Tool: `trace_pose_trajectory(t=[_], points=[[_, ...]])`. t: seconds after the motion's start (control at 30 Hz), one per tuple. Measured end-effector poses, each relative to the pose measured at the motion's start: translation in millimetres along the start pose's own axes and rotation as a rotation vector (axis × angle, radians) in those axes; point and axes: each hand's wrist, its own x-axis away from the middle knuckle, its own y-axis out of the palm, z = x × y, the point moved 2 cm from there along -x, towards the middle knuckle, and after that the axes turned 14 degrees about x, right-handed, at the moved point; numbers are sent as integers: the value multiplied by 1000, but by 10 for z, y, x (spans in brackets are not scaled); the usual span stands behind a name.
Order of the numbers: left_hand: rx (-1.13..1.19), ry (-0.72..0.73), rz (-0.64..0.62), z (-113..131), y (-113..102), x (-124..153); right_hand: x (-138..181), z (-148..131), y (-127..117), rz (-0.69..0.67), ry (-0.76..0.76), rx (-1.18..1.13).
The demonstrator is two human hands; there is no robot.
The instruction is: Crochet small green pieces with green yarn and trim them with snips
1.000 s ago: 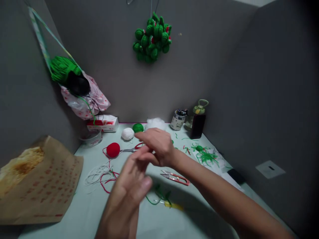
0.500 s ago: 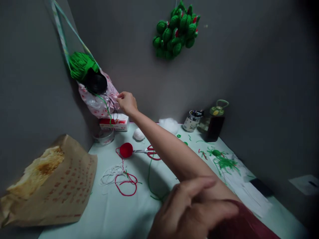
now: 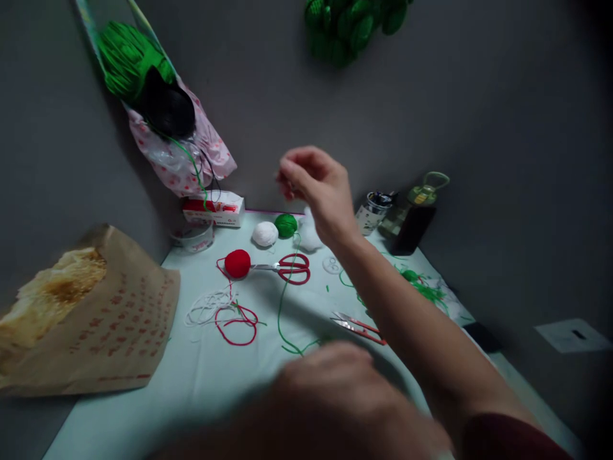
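R hand (image 3: 318, 188) is raised above the far end of the table (image 3: 191, 383), arm stretched out from lower right, fingertips (image 3: 287, 176) pinched together; whatever sits btw them is too small to make out. L hand (image 3: 335, 396) is low at the near edge, very blurred, so can't tell if its fingers are apart or closed. A green strand (image 3: 280, 306) lies on the table btw the two hands: it curves from near the L hand up past the red scissors (image 3: 292, 268) toward the green ball (image 3: 286, 225), which sits just under the R hand, next to a white ball (image 3: 265, 234). A red ball (image 3: 237, 263) touches the scissor tips. Left of the strand are a red yarn loop (image 3: 237, 326) and a white yarn tangle (image 3: 205, 310). Small snips (image 3: 357, 326) lie just beside the R forearm. A paper bag (image 3: 96, 319) is at far left, and a jar (image 3: 372, 211) and bottle (image 3: 412, 220) stand by the back wall.
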Motion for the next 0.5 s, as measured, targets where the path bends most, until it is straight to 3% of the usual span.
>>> trace_pose_trajectory(t=[0.07,0.1,0.17,0.23,0.37,0.5], points=[[-118,-138,170,42,-379,-77,500,-131,-257,-57,93,68],[-189,-139,349,53,-530,-112,739,-184,-366,-64,156,87],[-184,-199,489,4,-649,-170,1163,-268,-527,-73,296,61],[-65,-318,361,-109,-572,-214,1490,-332,-625,-66,381,43],[130,-484,-55,-310,-303,-203,1894,-387,-785,23,457,37],[-177,-576,-398,-520,-141,-65,2114,-298,-967,156,577,-101]])
